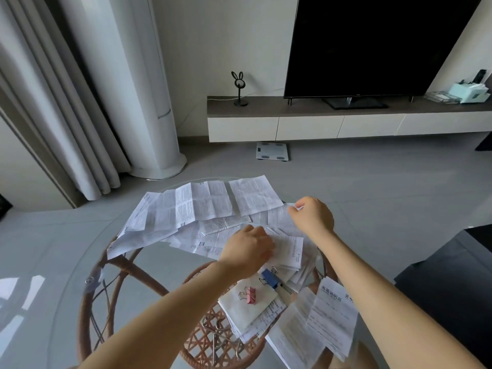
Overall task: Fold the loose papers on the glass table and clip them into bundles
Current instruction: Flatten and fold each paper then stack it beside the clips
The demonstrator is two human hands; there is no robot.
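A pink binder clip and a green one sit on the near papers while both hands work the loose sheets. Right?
No: the head view shows a blue binder clip, not green. The pink binder clip sits near it, and the left hand and right hand work the loose sheets.

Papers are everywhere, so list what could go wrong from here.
The right hand pinches a sheet corner in an overlapping pile; pulling may drag neighbours or tear it. Loose sheets lie near the glass table's far-left rim and could slide to the floor if the pile shifts.
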